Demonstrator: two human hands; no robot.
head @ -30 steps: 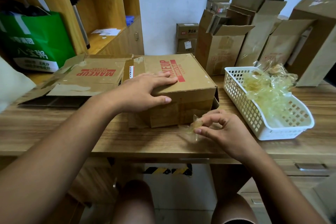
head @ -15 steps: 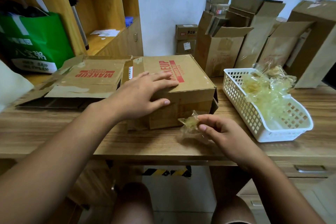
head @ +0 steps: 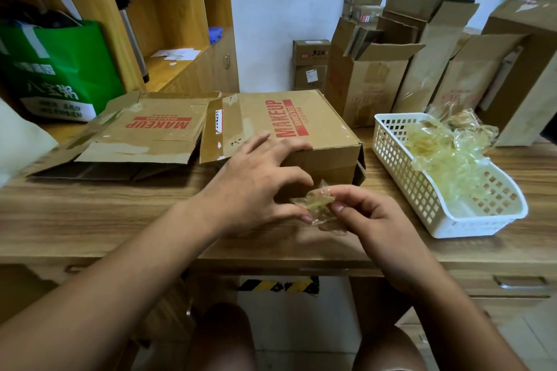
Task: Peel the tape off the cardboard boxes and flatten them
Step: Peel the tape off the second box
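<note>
The MAKEUP box (head: 316,129) is left unflattened, its top now released by the left hand (head: 253,190). Just before the box, the peeled tape wad (head: 319,203) is pinched by that hand and the right hand (head: 367,217), and is judged ready for discarding.

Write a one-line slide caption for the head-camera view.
Left hand and right hand pinch a crumpled tape wad before the MAKEUP box, beside a white basket of tape.
</note>
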